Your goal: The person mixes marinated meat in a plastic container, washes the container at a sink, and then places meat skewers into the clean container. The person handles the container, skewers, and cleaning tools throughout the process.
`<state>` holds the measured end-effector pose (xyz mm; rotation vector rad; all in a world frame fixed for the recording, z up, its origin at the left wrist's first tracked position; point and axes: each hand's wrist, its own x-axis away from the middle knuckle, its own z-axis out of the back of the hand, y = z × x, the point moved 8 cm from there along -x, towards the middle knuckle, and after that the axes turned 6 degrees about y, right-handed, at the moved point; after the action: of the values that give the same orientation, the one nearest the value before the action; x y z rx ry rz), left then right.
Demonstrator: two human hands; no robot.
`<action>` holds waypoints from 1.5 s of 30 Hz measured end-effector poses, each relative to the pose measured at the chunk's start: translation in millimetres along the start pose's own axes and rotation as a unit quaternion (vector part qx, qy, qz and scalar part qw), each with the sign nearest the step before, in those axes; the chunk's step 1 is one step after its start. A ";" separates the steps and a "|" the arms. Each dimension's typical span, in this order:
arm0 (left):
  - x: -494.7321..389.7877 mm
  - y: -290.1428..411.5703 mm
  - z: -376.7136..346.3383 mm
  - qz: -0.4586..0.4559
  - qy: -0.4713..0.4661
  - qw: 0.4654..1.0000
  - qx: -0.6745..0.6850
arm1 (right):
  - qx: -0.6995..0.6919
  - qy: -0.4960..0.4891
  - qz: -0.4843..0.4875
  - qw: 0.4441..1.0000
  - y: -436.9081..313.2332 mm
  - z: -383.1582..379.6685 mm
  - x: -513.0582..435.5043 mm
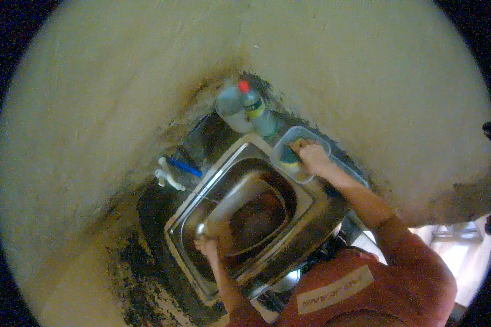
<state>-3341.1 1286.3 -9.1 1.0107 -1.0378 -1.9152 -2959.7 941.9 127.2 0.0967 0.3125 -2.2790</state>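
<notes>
My right hand (313, 157) reaches into a translucent plastic container (279, 154) at the sink's far right corner. Its fingers are closed about a green and yellow sponge (289, 160) inside. Down at the near left of the steel sink (245, 150), my left hand (207, 247) grips the edge of a large metal pan (257, 216). The pan is tilted in the basin, and blur and shadow hide the detail of its inside. A thin line of water falls towards the pan from a white plastic tap (170, 178).
Behind the sink stand a clear plastic bottle with a red cap (253, 104) and a whitish tub (230, 108). A blue rod-like object (184, 166) lies beside the tap. Stained walls (147, 102) meet in a corner close behind.
</notes>
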 end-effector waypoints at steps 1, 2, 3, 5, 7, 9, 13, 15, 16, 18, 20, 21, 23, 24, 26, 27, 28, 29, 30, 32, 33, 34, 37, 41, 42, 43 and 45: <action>-6.2 34.6 -11.3 -0.085 0.045 0.979 -0.180 | -0.065 0.058 -0.023 0.996 5.6 12.1 0.7; -11.5 80.2 -38.3 -0.185 0.050 0.952 -0.239 | -0.116 0.092 -0.050 0.988 12.7 20.4 5.3; -21.3 130.0 -73.4 -0.292 0.082 0.912 -0.277 | -0.157 0.126 -0.078 0.976 19.6 26.8 8.3; -61.2 198.4 -163.5 -0.264 -0.005 0.957 -0.125 | -0.405 0.116 -0.145 0.895 33.3 21.6 14.9; -79.9 258.8 -238.2 -0.260 -0.014 0.965 -0.022 | -0.650 0.067 -0.198 0.731 39.7 5.5 23.8; -102.8 296.2 -298.8 -0.259 0.031 0.957 -0.123 | -0.863 -0.032 -0.211 0.457 30.5 -10.5 39.3; -128.2 302.3 -363.6 -0.180 0.075 0.978 -0.078 | -0.896 -0.095 -0.272 0.338 41.3 -25.9 70.3; -130.8 293.3 -377.8 -0.140 0.050 0.988 -0.042 | -0.921 -0.115 -0.229 0.295 39.7 -17.9 78.5; -130.1 288.0 -377.3 -0.102 0.059 0.992 -0.037 | -0.905 -0.107 -0.270 0.311 42.5 -21.1 81.5; -117.5 303.8 -360.6 -0.160 0.132 0.977 -0.040 | -0.918 -0.098 -0.224 0.312 45.5 -6.1 82.2; -99.7 325.8 -339.2 -0.207 0.146 0.965 -0.070 | -0.919 -0.097 -0.201 0.325 46.7 5.1 81.2; -90.1 338.7 -328.0 -0.233 0.124 0.959 -0.099 | -0.919 -0.100 -0.187 0.332 45.7 9.8 79.5; -64.5 366.2 -295.6 -0.307 0.093 0.936 -0.148 | -0.919 -0.115 -0.170 0.338 39.9 13.6 75.5; -47.1 379.3 -278.1 -0.363 0.082 0.907 -0.194 | -0.916 -0.127 -0.167 0.341 34.1 11.3 73.0; -24.5 395.6 -248.2 -0.409 0.010 0.872 -0.267 | -0.910 -0.149 -0.177 0.345 22.3 1.2 66.9; -11.9 401.5 -231.4 -0.444 -0.012 0.846 -0.295 | -0.914 -0.166 -0.172 0.327 10.5 -5.2 64.7; -1.4 402.3 -210.9 -0.450 -0.011 0.833 -0.323 | -0.917 -0.185 -0.168 0.310 -4.7 -13.2 59.8; 6.0 401.7 -193.2 -0.455 -0.015 0.816 -0.356 | -0.929 -0.209 -0.127 0.278 -21.6 -15.5 55.4; 10.9 397.6 -174.4 -0.457 -0.021 0.800 -0.388 | -0.926 -0.260 -0.123 0.244 -42.2 -25.3 51.4; 15.8 376.3 -133.0 -0.426 -0.050 0.771 -0.471 | -0.907 -0.322 -0.132 0.235 -82.7 -49.9 54.1; 20.3 370.3 -111.7 -0.437 -0.048 0.759 -0.481 | -0.897 -0.351 -0.135 0.232 -103.5 -62.0 57.3; 21.6 362.1 -92.4 -0.438 -0.053 0.747 -0.498 | -0.873 -0.394 -0.172 0.228 -124.1 -79.0 60.6; 18.2 352.8 -39.4 -0.472 -0.047 0.694 -0.542 | -0.869 -0.431 -0.154 0.187 -198.8 -104.3 67.2; 10.9 339.3 -27.7 -0.485 -0.059 0.641 -0.592 | -0.840 -0.415 -0.149 0.317 -218.0 -122.0 55.5; 10.7 339.3 -26.9 -0.505 -0.053 0.623 -0.594 | -0.852 -0.442 -0.111 0.259 -226.7 -114.1 53.0; 8.2 337.3 -28.4 -0.496 -0.059 0.618 -0.607 | -0.853 -0.464 -0.105 0.215 -229.2 -108.8 51.1; -0.9 327.3 -20.8 -0.505 -0.059 0.610 -0.608 | -0.840 -0.496 -0.121 0.182 -241.6 -112.5 43.3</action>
<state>-3250.0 1145.1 272.6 0.5423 1.1602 -2.7373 -3172.4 1093.1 57.7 -2.4205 1.7708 -0.3912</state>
